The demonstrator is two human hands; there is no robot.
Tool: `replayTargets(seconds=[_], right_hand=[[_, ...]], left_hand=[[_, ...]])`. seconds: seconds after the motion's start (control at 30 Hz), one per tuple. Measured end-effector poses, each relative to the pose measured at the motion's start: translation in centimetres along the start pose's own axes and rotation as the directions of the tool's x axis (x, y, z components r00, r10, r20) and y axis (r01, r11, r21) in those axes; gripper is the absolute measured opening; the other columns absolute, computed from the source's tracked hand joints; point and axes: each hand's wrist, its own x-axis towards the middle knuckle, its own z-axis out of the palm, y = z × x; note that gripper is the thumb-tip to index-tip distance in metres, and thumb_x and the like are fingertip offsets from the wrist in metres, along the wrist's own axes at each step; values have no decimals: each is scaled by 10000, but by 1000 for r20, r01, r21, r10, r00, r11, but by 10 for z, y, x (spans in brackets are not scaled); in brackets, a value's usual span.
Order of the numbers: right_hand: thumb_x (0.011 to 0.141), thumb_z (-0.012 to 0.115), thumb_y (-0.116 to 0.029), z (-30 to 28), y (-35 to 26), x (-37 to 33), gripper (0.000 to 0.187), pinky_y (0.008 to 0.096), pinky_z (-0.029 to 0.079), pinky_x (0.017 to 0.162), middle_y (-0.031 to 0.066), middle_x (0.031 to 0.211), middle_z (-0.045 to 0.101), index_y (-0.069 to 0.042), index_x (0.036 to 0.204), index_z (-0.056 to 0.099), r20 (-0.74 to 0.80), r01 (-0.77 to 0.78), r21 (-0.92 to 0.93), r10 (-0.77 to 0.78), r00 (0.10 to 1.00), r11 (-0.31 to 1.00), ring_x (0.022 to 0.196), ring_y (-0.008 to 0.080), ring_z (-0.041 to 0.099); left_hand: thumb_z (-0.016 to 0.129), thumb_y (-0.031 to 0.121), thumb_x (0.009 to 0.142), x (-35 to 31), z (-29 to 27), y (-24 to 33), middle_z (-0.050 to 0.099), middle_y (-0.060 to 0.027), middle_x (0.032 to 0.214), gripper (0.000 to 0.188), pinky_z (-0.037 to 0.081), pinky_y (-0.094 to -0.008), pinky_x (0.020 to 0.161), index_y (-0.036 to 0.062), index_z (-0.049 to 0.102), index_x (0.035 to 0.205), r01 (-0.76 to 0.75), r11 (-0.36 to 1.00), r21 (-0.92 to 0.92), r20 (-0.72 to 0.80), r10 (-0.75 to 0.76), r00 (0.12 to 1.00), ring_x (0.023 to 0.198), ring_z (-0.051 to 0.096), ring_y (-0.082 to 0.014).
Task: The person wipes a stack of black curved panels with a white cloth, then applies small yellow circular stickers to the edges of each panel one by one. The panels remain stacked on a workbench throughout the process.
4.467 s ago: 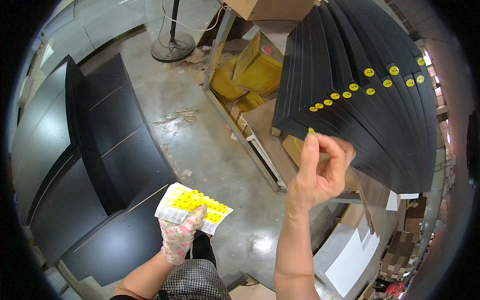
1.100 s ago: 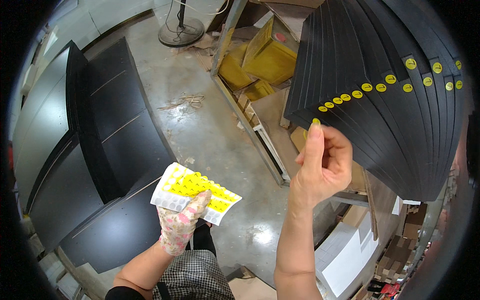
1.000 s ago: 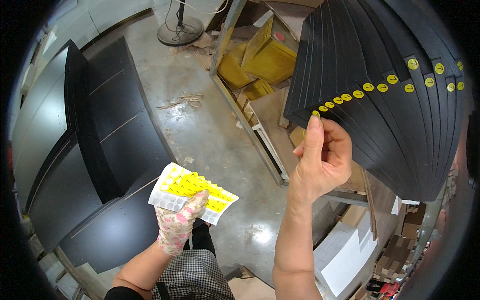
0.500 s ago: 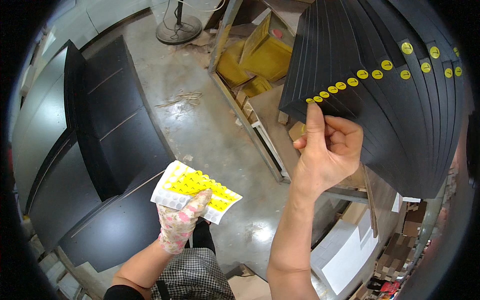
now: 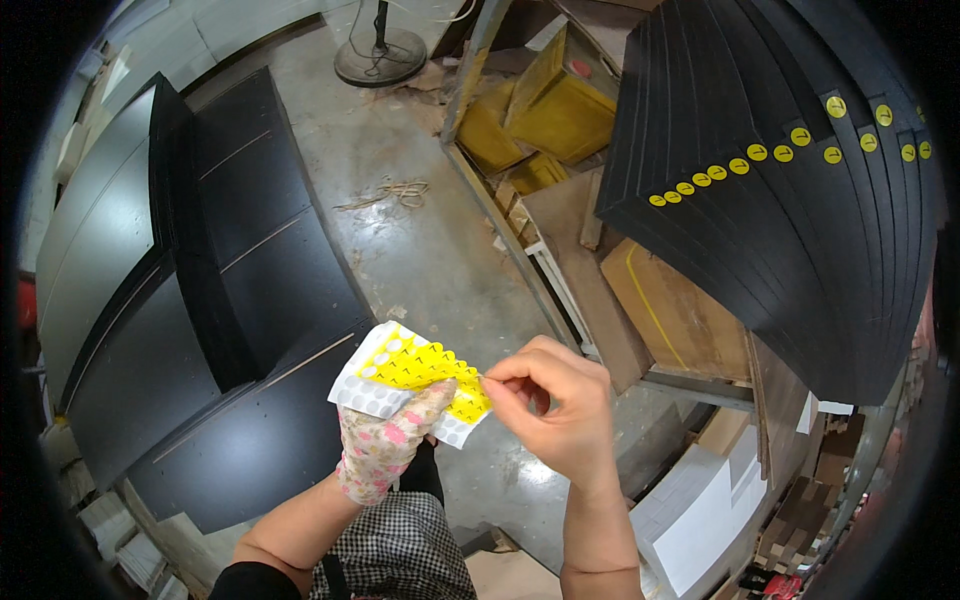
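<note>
My left hand (image 5: 393,443), in a floral glove, grips a white sheet of round yellow stickers (image 5: 415,365), thumb on top. Part of the sheet shows bare pale circles where stickers are gone. My bare right hand (image 5: 560,405) is at the sheet's right edge, thumb and forefinger pinched on a yellow sticker there; the fingertips mostly hide it. To the upper right stand several black panels (image 5: 760,235) fanned in a stack, each with a round yellow sticker (image 5: 757,153) near its edge, in a slanting row.
More black panels (image 5: 280,420) lie stacked at the left. A metal frame (image 5: 500,215) holds yellow cans (image 5: 562,95) and a cardboard box (image 5: 672,310) beside the stack. Farther off is a round stand base (image 5: 381,60); white boards (image 5: 700,510) lie at the lower right.
My right hand has left the nearest panel's corner, where a yellow sticker now sits, and come down left to the sticker sheet. The view has shifted slightly; my left hand still holds the sheet.
</note>
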Motion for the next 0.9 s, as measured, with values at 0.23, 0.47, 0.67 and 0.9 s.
replayTargets(seconds=[0.23, 0.47, 0.67, 0.9], right_hand=[[755, 658, 51, -10, 9, 22, 82, 194, 428, 524, 47, 703, 591, -10, 789, 617, -492, 257, 18, -215, 844, 966, 580, 78, 537], [834, 652, -7, -12, 24, 64, 100, 190, 443, 599, 59, 799, 592, 39, 896, 590, -782, 275, 26, -152, 605, 961, 629, 81, 559], [836, 647, -4, -10, 23, 67, 107, 207, 473, 628, 90, 818, 616, 51, 905, 587, -801, 285, -9, -178, 572, 959, 664, 114, 610], [825, 661, -3, -8, 15, 69, 109, 222, 489, 617, 91, 768, 616, 40, 871, 572, -822, 235, -23, -152, 549, 972, 636, 124, 618]], left_hand=[[653, -38, 786, 10, -4, 1, 636, -131, 989, 362, 556, -317, 752, -24, 524, 1124, 5, 997, -72, -82, -11, 997, 857, 656, -203], [662, -30, 778, 13, -5, 1, 632, -130, 974, 363, 551, -328, 767, -20, 522, 1112, 17, 998, -65, -124, -25, 992, 863, 652, -206], [666, 1, 772, 16, -8, 3, 623, -132, 988, 375, 534, -330, 785, -16, 515, 1114, 75, 997, -4, -114, -75, 991, 877, 640, -207], [672, -18, 768, 15, -5, -3, 634, -142, 983, 382, 548, -323, 761, -16, 513, 1116, 63, 998, -24, -103, -65, 993, 870, 652, -211]])
